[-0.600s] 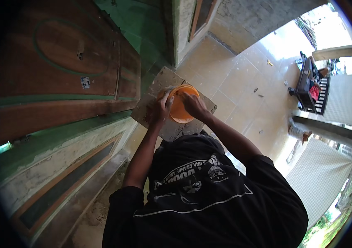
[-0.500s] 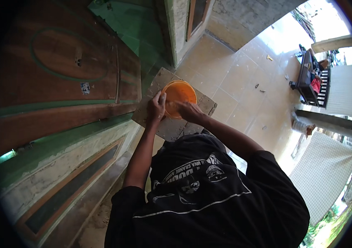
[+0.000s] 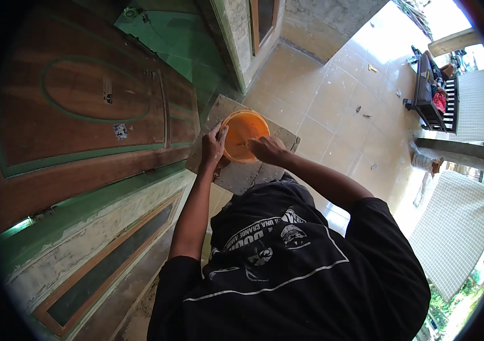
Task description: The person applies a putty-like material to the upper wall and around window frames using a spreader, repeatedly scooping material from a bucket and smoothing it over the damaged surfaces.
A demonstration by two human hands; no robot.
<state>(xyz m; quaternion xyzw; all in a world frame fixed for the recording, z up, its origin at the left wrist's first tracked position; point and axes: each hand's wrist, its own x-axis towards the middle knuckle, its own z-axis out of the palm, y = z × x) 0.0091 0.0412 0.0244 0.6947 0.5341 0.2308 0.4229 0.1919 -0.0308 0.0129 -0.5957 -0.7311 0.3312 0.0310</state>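
Note:
A round orange bowl (image 3: pixel 246 132) stands on a grey slab (image 3: pixel 241 177) on the tiled floor, just below me. My left hand (image 3: pixel 213 146) grips the bowl's left rim, thumb over the edge. At the bowl's lower right rim, my right hand (image 3: pixel 266 149) has its fingers curled and pointing into the bowl. Whether it holds anything is hidden. My black printed shirt (image 3: pixel 287 256) fills the lower middle of the view.
A brown wooden door with green trim (image 3: pixel 82 108) lies along the left, beside a green-and-grey frame (image 3: pixel 100 250). Beige floor tiles (image 3: pixel 333 108) spread right, with small bits scattered. A dark bench with clothes (image 3: pixel 432 94) stands at far right.
My right hand has slid from over the bowl's right side down to its lower rim, uncovering more of the orange inside. The left hand stays on the left rim.

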